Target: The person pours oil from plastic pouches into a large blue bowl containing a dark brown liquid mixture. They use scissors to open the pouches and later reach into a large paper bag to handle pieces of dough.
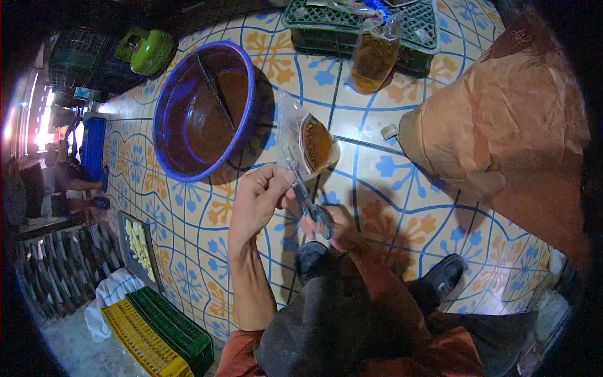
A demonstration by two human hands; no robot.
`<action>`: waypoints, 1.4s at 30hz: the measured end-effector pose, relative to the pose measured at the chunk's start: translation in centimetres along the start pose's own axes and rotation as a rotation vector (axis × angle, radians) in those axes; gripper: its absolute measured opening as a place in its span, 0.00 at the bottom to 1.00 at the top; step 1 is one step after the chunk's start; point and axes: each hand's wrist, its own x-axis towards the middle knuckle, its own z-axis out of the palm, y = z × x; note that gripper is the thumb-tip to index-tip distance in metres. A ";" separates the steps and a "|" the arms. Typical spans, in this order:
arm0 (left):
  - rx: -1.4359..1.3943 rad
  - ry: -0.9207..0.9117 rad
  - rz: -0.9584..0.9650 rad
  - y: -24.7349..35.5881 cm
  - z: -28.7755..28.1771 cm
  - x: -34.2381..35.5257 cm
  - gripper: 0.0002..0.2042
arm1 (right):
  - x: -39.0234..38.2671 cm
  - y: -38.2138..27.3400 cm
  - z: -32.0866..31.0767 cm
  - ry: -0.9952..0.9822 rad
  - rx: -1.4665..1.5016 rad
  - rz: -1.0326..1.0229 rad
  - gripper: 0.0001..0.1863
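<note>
My left hand (pixel 267 191) pinches the near edge of a clear plastic bag (pixel 318 146) with brown contents and a printed face, on the tiled floor. In my right hand (pixel 339 227) is a pair of scissors (pixel 321 220) with dark teal handles; its blades reach up along the bag's edge by my left fingertips. Whether the blades are apart cannot be made out. Beyond the left hand sits a purple-blue basin (pixel 250 107) with brown liquid and a long dark stick (pixel 213 88) leaning in it.
A bag of amber liquid (pixel 375 61) stands against a green crate (pixel 320 43). A large brown paper sack (pixel 490 119) is at right. Far left are a green gas cylinder (pixel 152 53) and a tray of pale pieces (pixel 138 242). Yellow (pixel 141 339) and green crates (pixel 173 330) lie at lower left.
</note>
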 end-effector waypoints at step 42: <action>-0.207 -0.102 0.203 -3.8 0.0 0.0 0.13 | 3.6 -6.8 -2.5 -0.035 -0.306 0.402 0.20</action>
